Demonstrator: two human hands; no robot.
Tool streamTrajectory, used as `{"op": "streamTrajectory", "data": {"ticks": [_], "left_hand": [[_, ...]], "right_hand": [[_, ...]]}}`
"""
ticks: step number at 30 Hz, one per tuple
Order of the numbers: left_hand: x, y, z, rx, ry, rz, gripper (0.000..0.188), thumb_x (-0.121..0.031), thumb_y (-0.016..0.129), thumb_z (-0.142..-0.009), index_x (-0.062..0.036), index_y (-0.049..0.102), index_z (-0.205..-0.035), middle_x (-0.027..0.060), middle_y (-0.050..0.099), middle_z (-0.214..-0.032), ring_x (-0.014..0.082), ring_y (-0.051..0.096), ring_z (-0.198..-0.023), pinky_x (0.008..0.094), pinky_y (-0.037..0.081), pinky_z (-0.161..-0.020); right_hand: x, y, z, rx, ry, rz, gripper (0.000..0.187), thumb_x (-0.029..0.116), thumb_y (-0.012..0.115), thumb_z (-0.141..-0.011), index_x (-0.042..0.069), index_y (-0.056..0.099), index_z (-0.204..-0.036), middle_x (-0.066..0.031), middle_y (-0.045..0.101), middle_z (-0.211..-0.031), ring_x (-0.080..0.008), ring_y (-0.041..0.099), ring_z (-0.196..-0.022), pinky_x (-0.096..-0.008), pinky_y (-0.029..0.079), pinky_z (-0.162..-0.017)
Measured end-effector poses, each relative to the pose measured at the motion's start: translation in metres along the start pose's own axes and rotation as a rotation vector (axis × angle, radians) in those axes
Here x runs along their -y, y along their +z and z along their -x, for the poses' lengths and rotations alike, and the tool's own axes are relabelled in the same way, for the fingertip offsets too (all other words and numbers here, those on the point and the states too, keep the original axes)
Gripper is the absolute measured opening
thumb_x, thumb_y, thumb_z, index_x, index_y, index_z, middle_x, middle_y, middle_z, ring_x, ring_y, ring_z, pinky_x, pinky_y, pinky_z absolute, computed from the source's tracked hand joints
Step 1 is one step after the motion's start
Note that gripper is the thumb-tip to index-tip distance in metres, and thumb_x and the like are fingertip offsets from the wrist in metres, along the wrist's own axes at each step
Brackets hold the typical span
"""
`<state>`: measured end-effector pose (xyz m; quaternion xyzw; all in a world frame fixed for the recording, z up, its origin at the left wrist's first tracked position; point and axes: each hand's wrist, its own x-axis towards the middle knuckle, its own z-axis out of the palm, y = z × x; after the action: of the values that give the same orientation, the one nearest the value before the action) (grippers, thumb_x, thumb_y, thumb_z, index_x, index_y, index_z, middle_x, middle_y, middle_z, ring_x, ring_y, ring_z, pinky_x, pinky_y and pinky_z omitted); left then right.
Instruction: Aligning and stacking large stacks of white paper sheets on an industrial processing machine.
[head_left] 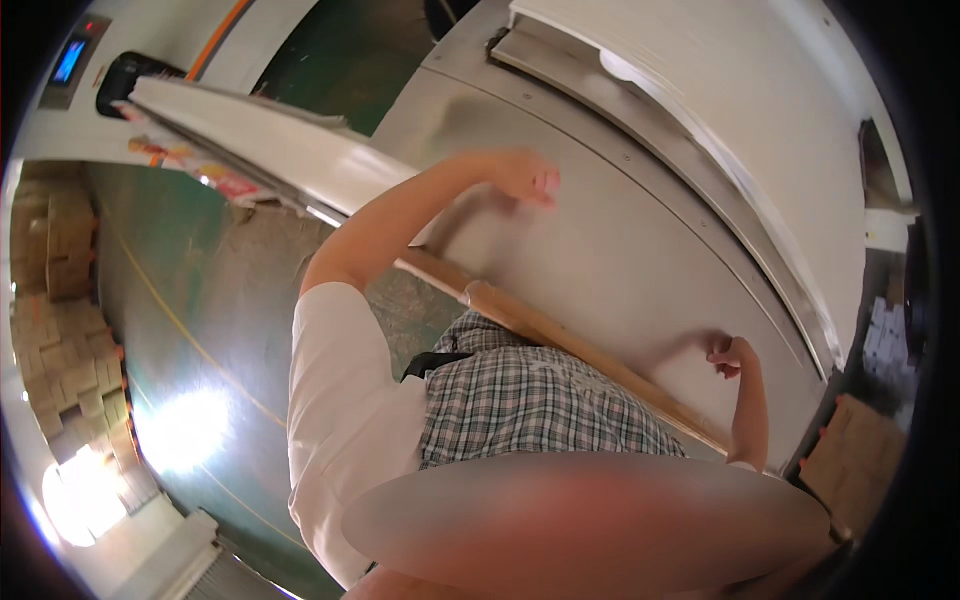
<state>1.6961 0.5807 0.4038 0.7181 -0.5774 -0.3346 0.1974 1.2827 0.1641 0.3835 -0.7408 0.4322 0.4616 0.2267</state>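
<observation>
My left hand [528, 178] hovers over the grey metal tabletop [590, 270], toward its far left part, with the arm raised and bent. Its fingers are curled in, slightly blurred, and nothing shows in them. At the right, my right hand [735, 357] is low over the same tabletop, near its front edge. Those fingers are loosely bent and apart, holding nothing that I can see. Both hands cast soft shadows or reflections on the metal. A brown strip [560, 335] runs along the tabletop's front edge, against my checked apron [530, 400].
A long white machine cover [720, 80] with a metal rail spans the far side. A pale panel [270, 140] juts out at the left, colourful sheets hanging below it. Stacked cartons [70, 370] line the far left; another carton [850, 460] stands at the right.
</observation>
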Motion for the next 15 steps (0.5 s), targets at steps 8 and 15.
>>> {"op": "streamTrajectory", "data": {"ticks": [8, 15], "left_hand": [[0.193, -0.13, -0.058, -1.347, -0.223, 0.083, 0.025, -0.029, 0.06, -0.075, -0.0072, 0.064, -0.086, 0.01, 0.064, -0.077, 0.0226, 0.061, -0.072, 0.0324, 0.048, -0.065], [0.232, -0.167, -0.133, -1.453, -0.268, 0.698, 0.03, -0.026, 0.054, -0.082, -0.0009, 0.058, -0.099, 0.0069, 0.058, -0.092, 0.0174, 0.052, -0.086, 0.0293, 0.04, -0.075]], "right_hand": [[0.076, 0.061, -0.028, -0.025, 0.128, -0.127, 0.032, 0.019, 0.08, -0.057, -0.002, 0.057, -0.058, -0.0097, 0.056, -0.052, -0.0178, 0.055, -0.043, -0.029, 0.047, -0.04], [0.032, 0.026, 0.003, -0.057, 0.075, -0.15, 0.026, 0.014, 0.078, -0.056, -0.001, 0.058, -0.055, -0.0081, 0.056, -0.05, -0.015, 0.054, -0.041, -0.0276, 0.046, -0.037]]}}
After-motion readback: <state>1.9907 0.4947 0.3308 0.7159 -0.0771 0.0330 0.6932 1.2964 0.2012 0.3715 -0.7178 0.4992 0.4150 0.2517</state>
